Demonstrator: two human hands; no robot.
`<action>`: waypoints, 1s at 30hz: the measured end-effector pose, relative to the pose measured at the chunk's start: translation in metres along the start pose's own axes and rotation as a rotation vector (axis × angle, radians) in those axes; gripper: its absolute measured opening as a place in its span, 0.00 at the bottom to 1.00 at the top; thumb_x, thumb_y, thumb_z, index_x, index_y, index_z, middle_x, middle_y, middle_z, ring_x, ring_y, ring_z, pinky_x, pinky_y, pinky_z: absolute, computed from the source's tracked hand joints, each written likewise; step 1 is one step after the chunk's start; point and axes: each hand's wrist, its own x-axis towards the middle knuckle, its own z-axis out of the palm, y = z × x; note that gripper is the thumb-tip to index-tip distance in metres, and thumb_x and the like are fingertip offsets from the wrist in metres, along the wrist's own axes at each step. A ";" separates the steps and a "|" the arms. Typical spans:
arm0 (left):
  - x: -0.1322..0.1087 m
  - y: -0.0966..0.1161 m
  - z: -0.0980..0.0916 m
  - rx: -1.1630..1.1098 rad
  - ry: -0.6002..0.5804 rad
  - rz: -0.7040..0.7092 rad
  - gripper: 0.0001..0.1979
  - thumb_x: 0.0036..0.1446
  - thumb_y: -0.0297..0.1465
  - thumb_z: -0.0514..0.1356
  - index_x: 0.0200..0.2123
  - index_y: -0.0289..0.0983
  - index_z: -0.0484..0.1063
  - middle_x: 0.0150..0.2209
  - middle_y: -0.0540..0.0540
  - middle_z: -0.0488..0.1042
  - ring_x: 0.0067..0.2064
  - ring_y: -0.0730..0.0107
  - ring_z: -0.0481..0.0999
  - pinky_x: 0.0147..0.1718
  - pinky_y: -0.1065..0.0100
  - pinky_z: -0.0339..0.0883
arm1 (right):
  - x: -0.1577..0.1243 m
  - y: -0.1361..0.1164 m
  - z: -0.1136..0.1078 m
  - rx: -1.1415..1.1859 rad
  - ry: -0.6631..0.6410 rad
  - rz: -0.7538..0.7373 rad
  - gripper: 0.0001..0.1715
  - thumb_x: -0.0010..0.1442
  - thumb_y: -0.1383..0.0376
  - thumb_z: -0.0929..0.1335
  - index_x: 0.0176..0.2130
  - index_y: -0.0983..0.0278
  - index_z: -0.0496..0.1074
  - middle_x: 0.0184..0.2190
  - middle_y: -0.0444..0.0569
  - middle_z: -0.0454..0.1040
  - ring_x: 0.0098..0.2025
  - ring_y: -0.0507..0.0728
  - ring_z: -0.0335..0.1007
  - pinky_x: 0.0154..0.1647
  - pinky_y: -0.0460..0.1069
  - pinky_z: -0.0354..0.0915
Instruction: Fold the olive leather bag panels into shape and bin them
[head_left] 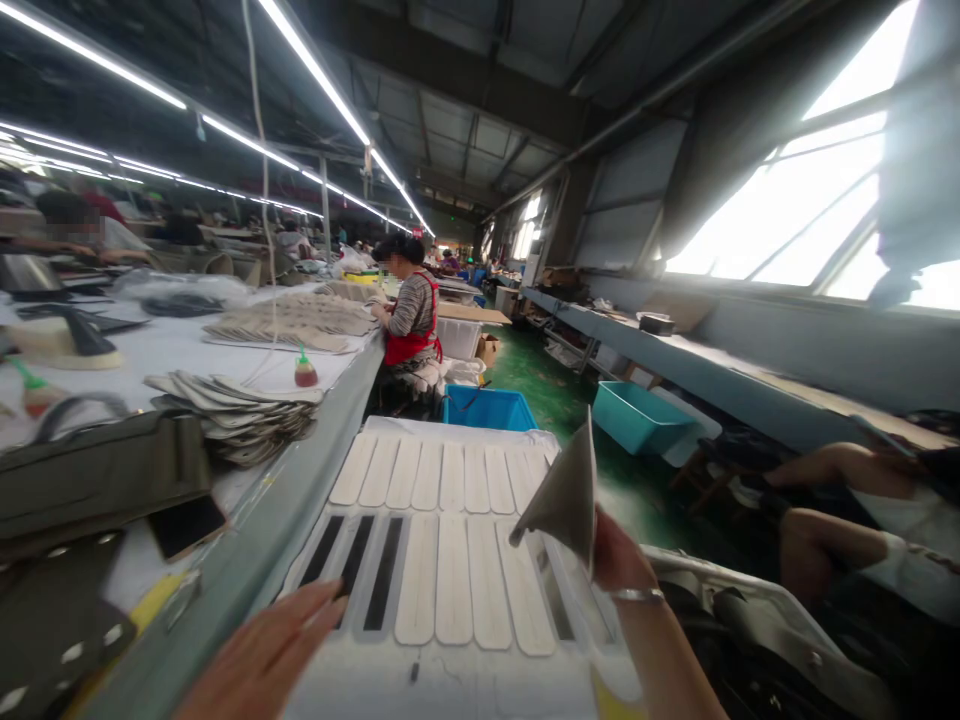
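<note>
Right hand [616, 555] is pinched shut on a grey cut piece [562, 498], held up off the tray of cream strips [442, 560] so it's clear of them, while the left hand [266, 655] hovers flat and open at the tray's near-left corner.

The strips [454, 580] on the board are showing cream-white, alternating with black slots [355, 558]. The folded piece [561, 498] in the right hand [619, 553] is showing grey. The bins [487, 408] are showing blue and teal, the floor [547, 380] green. A co-worker's apron [411, 345] is showing red over a striped sleeve.
</note>
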 end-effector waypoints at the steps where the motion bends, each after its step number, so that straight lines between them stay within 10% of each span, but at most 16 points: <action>1: 0.011 0.018 0.001 0.040 -0.029 0.167 0.38 0.45 0.49 0.62 0.58 0.46 0.57 0.59 0.44 0.59 0.59 0.50 0.58 0.59 0.54 0.50 | -0.018 0.000 0.025 0.020 -0.067 0.040 0.18 0.52 0.53 0.65 0.35 0.64 0.71 0.33 0.52 0.77 0.45 0.62 0.71 0.48 0.55 0.66; 4: 0.049 0.072 0.010 0.116 -0.096 0.398 0.44 0.47 0.42 0.62 0.63 0.35 0.46 0.63 0.35 0.49 0.62 0.43 0.49 0.59 0.43 0.44 | -0.082 0.005 0.096 -0.048 -0.289 0.135 0.24 0.56 0.50 0.61 0.40 0.66 0.71 0.35 0.55 0.76 0.46 0.62 0.70 0.48 0.56 0.66; 9: 0.073 0.084 -0.012 -0.218 -0.179 0.165 0.22 0.54 0.23 0.52 0.53 0.34 0.64 0.51 0.40 0.70 0.55 0.56 0.65 0.54 0.55 0.60 | -0.160 -0.008 0.131 -0.347 -0.607 -0.121 0.42 0.59 0.41 0.48 0.52 0.67 0.65 0.45 0.60 0.72 0.49 0.62 0.68 0.49 0.59 0.64; 13: 0.052 0.070 -0.075 -0.646 -0.326 -0.121 0.17 0.54 0.31 0.55 0.47 0.32 0.70 0.44 0.43 0.75 0.47 0.58 0.72 0.50 0.57 0.64 | -0.184 -0.021 0.120 -1.020 -0.373 -0.781 0.48 0.49 0.45 0.68 0.61 0.64 0.52 0.58 0.60 0.59 0.60 0.67 0.52 0.59 0.64 0.52; 16: 0.031 0.075 -0.115 -0.664 -0.425 -0.048 0.18 0.52 0.35 0.58 0.44 0.33 0.72 0.47 0.44 0.74 0.52 0.57 0.68 0.56 0.58 0.57 | -0.197 -0.022 0.133 -1.333 -0.290 -1.051 0.54 0.46 0.49 0.71 0.63 0.65 0.47 0.61 0.60 0.53 0.62 0.68 0.46 0.61 0.65 0.47; 23: -0.029 0.070 -0.154 -0.543 -0.727 0.032 0.22 0.50 0.35 0.61 0.48 0.33 0.67 0.41 0.45 0.75 0.44 0.62 0.73 0.44 0.66 0.66 | -0.224 0.006 0.153 -1.265 -0.566 -0.817 0.32 0.59 0.59 0.62 0.60 0.64 0.53 0.56 0.56 0.62 0.56 0.61 0.60 0.57 0.57 0.59; 30: -0.085 0.052 -0.134 -0.044 -0.485 -0.066 0.15 0.53 0.26 0.54 0.44 0.39 0.70 0.32 0.49 0.76 0.33 0.67 0.75 0.33 0.73 0.63 | -0.252 0.069 0.142 -1.266 -0.549 -0.670 0.34 0.57 0.66 0.60 0.61 0.65 0.48 0.58 0.56 0.59 0.58 0.60 0.56 0.59 0.58 0.55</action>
